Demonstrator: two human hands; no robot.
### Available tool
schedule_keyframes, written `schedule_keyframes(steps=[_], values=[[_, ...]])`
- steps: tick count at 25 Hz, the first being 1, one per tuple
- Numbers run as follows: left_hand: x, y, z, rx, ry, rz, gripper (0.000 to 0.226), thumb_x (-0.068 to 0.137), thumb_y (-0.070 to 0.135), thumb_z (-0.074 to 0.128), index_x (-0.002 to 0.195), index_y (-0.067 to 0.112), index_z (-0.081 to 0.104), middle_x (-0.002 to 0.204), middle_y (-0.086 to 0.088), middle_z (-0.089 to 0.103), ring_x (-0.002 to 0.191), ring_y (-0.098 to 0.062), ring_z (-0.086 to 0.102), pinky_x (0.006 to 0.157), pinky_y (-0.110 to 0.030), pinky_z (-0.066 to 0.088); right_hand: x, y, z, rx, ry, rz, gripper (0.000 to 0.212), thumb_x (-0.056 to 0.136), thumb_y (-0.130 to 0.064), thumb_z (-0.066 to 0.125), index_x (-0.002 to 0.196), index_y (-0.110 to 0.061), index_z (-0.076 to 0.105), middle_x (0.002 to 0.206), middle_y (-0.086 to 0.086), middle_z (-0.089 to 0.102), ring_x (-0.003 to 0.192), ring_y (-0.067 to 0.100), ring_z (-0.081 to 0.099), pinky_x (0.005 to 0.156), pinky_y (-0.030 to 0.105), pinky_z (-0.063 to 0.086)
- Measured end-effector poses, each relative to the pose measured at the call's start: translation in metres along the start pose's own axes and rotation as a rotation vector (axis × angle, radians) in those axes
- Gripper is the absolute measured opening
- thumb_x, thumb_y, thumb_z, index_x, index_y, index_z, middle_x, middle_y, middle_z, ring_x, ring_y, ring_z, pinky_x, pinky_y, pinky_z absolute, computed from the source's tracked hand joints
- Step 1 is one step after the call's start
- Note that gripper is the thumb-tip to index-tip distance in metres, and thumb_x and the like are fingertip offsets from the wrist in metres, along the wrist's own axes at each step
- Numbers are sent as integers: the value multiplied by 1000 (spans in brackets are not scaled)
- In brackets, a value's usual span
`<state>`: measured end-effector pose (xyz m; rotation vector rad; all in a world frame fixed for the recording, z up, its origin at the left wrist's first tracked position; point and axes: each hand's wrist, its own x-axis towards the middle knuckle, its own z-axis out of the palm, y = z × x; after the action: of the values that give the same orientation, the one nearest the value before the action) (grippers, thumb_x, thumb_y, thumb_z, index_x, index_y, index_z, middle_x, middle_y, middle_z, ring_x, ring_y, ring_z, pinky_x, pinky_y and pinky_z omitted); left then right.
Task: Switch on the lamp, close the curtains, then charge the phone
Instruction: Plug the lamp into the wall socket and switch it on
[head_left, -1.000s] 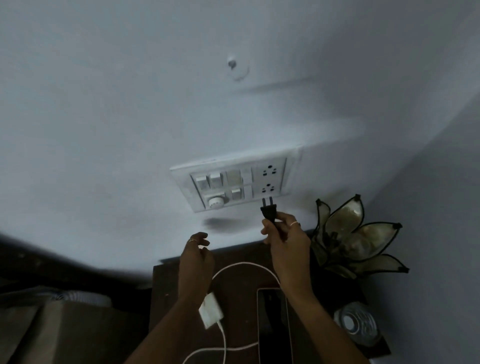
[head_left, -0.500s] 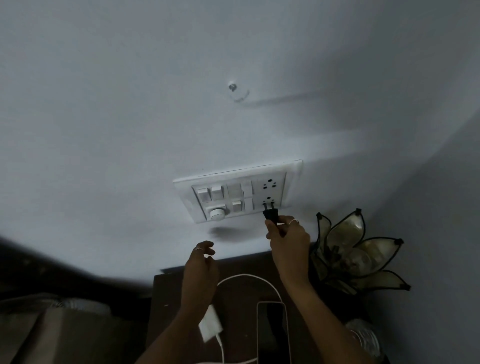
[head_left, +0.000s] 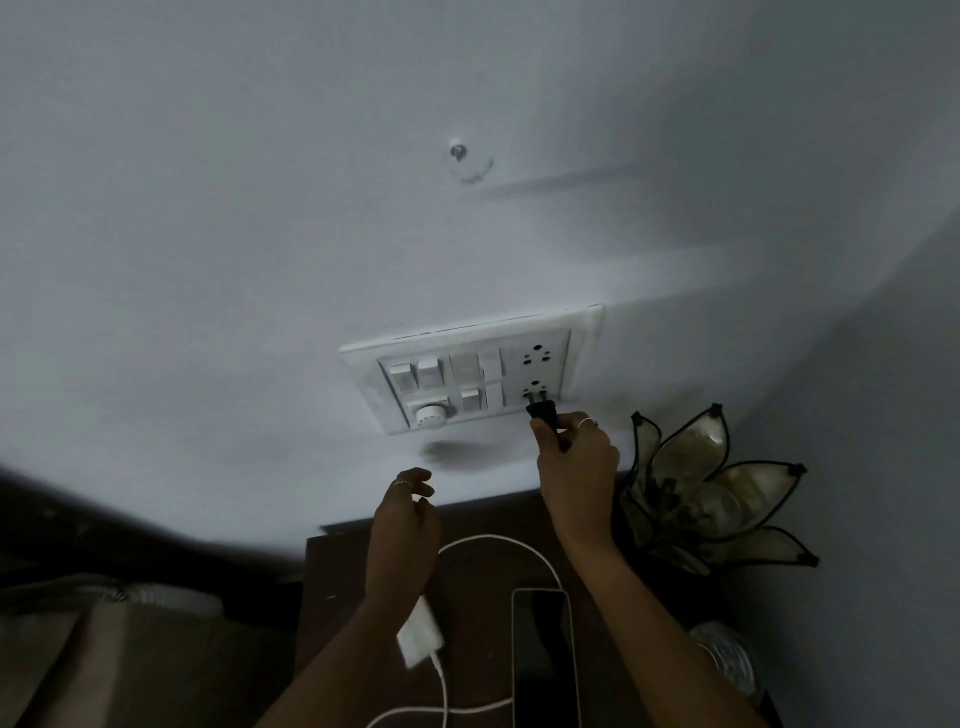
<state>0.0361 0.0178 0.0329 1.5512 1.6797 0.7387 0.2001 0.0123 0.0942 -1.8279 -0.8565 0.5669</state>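
The left hand (head_left: 402, 525) hangs in the air above the dark table (head_left: 358, 582), fingers loosely curled and holding nothing. Just below its wrist a white charger (head_left: 420, 631) lies on the table, its white cable (head_left: 498, 543) looping up and round to the right, towards the phone (head_left: 543, 660). The phone lies flat, screen dark, between the two forearms. Up and right of the left hand, the switch panel (head_left: 467, 371) sits on the wall. The right hand (head_left: 574, 467) pinches a black plug (head_left: 543, 413) between thumb and fingers, its pins at the holes of the panel's lower socket (head_left: 535, 391). Just right of that hand stands the petal-shaped lamp (head_left: 706, 493), unlit.
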Motion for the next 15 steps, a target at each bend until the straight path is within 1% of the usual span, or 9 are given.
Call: schedule_keyframes(steps=[3, 5, 8, 10, 11, 12, 15], values=[[2, 3, 5, 25, -21, 27, 39, 85, -7, 46, 120, 11, 52, 107, -4, 61, 66, -5, 55, 57, -9, 42, 0, 0, 1, -30, 13, -12, 22, 86, -16, 64, 99, 2, 64, 79, 9, 65, 57, -7, 45, 53, -5, 38], [5, 4, 9, 27, -30, 40, 39, 85, -7, 47, 120, 10, 52, 107, -3, 60, 69, -4, 56, 59, -6, 44, -1, 0, 2, -51, 15, -32, 22, 86, -14, 64, 99, 3, 63, 79, 10, 65, 56, -9, 42, 53, -5, 38], [11, 4, 13, 26, -35, 37, 39, 86, -6, 47, 120, 11, 52, 109, -5, 62, 73, -3, 56, 61, -10, 41, -3, 0, 6, -97, 35, -58, 22, 87, -13, 63, 101, 3, 62, 77, 4, 61, 54, -9, 40, 53, -5, 37], [16, 5, 16, 32, -44, 29, 38, 86, -5, 47, 120, 11, 52, 109, -5, 62, 75, -2, 55, 64, -11, 40, -4, 1, 10, -131, 51, -66, 22, 87, -15, 62, 102, 2, 63, 80, 9, 67, 55, -3, 45, 51, -1, 40], [17, 5, 17, 34, -48, 26, 38, 86, -5, 47, 119, 12, 52, 109, -5, 62, 76, -2, 55, 64, -11, 40, -6, 1, 12, -143, 60, -64, 22, 87, -16, 62, 101, 2, 63, 80, 12, 68, 57, 2, 49, 46, 4, 40], [19, 5, 18, 35, -52, 24, 38, 86, -4, 48, 119, 12, 53, 110, -6, 63, 77, -4, 56, 65, -11, 40, -7, 1, 14, -156, 71, -67, 21, 88, -17, 62, 99, 1, 63, 78, 13, 69, 58, 7, 54, 43, 5, 37], [27, 2, 21, 26, -77, 26, 39, 86, -4, 49, 121, 12, 52, 112, -7, 63, 89, -13, 58, 73, -15, 44, -6, -2, 21, -221, 104, -103, 19, 88, -15, 61, 96, 3, 62, 73, 15, 68, 60, 18, 64, 47, 4, 29]])
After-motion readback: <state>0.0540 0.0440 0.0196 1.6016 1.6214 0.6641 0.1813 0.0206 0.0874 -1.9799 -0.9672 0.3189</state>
